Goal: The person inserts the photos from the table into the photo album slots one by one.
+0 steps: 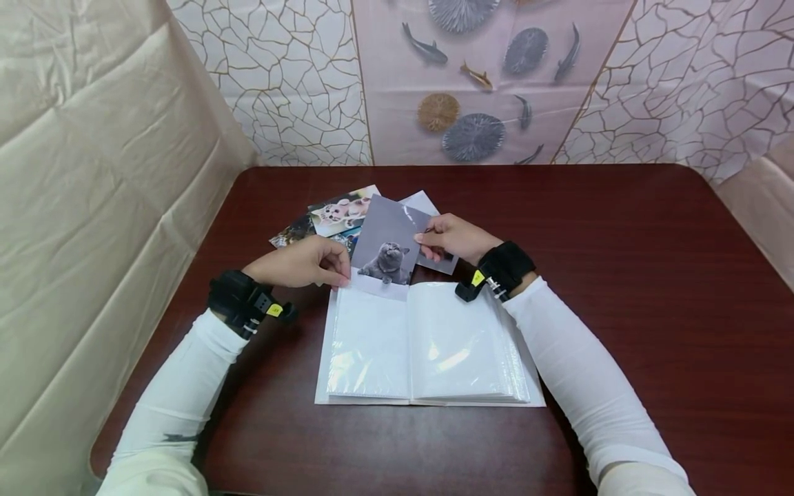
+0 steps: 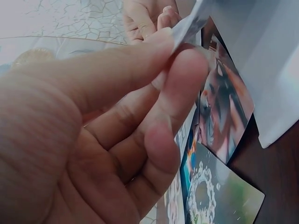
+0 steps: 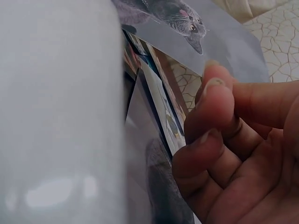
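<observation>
A photo album (image 1: 455, 344) lies spread on the table with clear plastic pockets on both pages. At the top of its left page, my left hand (image 1: 304, 263) pinches the pocket's upper left corner between thumb and forefinger; the left wrist view shows this thin edge (image 2: 189, 25) up close. My right hand (image 1: 462, 238) holds a grey cat photo (image 1: 392, 220) by its right edge, thumb against fingers. The lower end of that photo overlaps the top of the left pocket. The right wrist view shows the printed cat (image 3: 182, 21) beyond the fingertips.
Behind the album lie several loose photos (image 1: 341, 212), overlapping one another, with another grey photo (image 1: 443, 262) under my right hand. The dark red table (image 1: 620, 289) extends to the right. Patterned cloth (image 1: 298, 76) hangs along its back edge and pale cloth on the left.
</observation>
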### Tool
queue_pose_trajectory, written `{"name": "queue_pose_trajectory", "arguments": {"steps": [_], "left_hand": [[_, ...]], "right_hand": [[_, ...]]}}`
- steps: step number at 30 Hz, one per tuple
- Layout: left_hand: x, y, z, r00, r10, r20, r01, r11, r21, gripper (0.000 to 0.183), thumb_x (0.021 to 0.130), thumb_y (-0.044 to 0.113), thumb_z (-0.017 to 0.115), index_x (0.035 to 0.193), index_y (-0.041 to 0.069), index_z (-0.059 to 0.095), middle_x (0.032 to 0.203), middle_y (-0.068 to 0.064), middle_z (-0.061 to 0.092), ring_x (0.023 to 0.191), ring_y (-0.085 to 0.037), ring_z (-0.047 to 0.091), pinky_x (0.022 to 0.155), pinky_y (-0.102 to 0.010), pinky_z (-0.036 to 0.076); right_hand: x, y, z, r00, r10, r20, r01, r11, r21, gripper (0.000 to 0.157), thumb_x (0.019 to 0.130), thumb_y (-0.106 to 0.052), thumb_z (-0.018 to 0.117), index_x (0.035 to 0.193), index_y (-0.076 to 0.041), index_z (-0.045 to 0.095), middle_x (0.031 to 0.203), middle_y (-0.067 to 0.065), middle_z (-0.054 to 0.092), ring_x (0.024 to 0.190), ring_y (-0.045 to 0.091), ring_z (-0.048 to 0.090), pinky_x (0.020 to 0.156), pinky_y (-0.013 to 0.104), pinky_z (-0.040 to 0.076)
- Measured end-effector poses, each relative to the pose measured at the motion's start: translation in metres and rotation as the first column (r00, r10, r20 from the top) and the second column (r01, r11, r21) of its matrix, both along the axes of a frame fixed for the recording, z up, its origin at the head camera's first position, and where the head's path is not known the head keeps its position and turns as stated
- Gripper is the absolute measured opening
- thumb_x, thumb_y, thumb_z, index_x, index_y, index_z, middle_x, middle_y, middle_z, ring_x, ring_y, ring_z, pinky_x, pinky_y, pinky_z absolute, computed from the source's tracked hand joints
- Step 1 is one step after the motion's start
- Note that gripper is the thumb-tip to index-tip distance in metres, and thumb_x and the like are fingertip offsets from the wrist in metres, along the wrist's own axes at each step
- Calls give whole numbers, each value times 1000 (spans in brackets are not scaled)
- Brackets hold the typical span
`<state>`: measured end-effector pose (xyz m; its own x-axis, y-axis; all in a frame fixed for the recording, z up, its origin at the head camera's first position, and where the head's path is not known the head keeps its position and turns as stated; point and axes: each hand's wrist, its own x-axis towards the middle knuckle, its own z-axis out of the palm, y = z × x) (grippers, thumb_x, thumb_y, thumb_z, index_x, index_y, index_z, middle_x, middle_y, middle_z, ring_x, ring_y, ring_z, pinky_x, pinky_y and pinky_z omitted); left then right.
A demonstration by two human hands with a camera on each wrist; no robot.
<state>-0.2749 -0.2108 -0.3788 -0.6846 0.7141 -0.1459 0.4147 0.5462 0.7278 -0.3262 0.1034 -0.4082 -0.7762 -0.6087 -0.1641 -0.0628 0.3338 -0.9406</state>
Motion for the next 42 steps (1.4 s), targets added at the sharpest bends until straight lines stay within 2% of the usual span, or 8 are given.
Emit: {"name": "queue_pose_trajectory", "arguments": {"steps": [4, 9, 15, 20, 24, 29, 33, 42], "left_hand": [[1, 1, -1, 1000, 9, 29, -9, 1000, 14, 15, 85, 20, 71, 94, 12, 62, 88, -5, 66, 75, -21, 60, 67, -40, 53], [2, 2, -1, 999, 19, 40, -20, 1000, 17, 20, 84, 21, 71, 95, 10, 58, 86, -6, 65, 76, -21, 59, 68, -38, 52], [2, 3, -1, 999, 19, 49, -21, 999, 39, 19, 84, 17, 71, 95, 9, 58, 86, -7, 64, 77, -22, 59, 70, -42, 53], [3, 3, -1, 999, 14, 33, -15, 999, 32, 17, 85, 17, 71, 96, 10, 58, 86, -6, 65, 79, -21, 59, 69, -36, 53], [3, 4, -1, 1000, 16, 21, -16, 1000, 22, 17, 85, 17, 70, 96, 11, 59, 87, -5, 64, 79, -20, 59, 69, -32, 52], [4, 5, -2, 1000, 20, 21, -20, 1000, 19, 16, 85, 16, 70, 95, 11, 59, 86, -6, 64, 79, -21, 58, 69, -32, 51], [4, 5, -2, 1000, 17, 21, -17, 1000, 18, 16, 85, 16, 70, 96, 12, 60, 86, -5, 64, 79, -21, 57, 69, -32, 50], [3, 5, -3, 1000, -3, 28, 2, 999, 32, 14, 87, 15, 69, 97, 11, 59, 86, -6, 63, 79, -20, 57, 70, -32, 50]], "right_hand": [[1, -1, 0, 1000, -10, -11, 11, 1000, 12, 29, 96, -26, 56, 87, 1, 53, 67, 7, 54, 62, 23, 48, 65, 34, 42], [2, -3, 1, 1000, -10, -18, 10, 1000, 29, 27, 96, -24, 57, 87, 1, 53, 66, 7, 54, 63, 25, 49, 65, 35, 42], [4, -4, 2, 1000, 10, -26, -9, 999, 51, 26, 97, -24, 56, 88, 1, 52, 67, 6, 54, 62, 19, 49, 64, 33, 44], [3, -6, 3, 998, -13, -60, 17, 998, 65, 27, 96, -25, 58, 89, 1, 55, 71, 9, 57, 62, 20, 49, 60, 32, 43], [5, -9, 6, 992, -87, -88, 90, 996, 27, 24, 94, -21, 60, 110, -4, 55, 81, 15, 59, 67, 27, 54, 60, 33, 45], [5, -11, 8, 984, -147, -104, 139, 987, -74, 42, 94, -11, 58, 135, -18, 51, 92, 19, 59, 71, 32, 59, 60, 35, 47], [7, -11, 8, 984, -137, -114, 125, 986, -112, 43, 96, -8, 55, 137, -20, 54, 84, 18, 56, 68, 35, 55, 59, 37, 43], [7, -9, 7, 986, -109, -123, 95, 989, -115, 42, 96, -10, 54, 137, -20, 55, 71, 11, 51, 70, 40, 50, 54, 35, 34]]}}
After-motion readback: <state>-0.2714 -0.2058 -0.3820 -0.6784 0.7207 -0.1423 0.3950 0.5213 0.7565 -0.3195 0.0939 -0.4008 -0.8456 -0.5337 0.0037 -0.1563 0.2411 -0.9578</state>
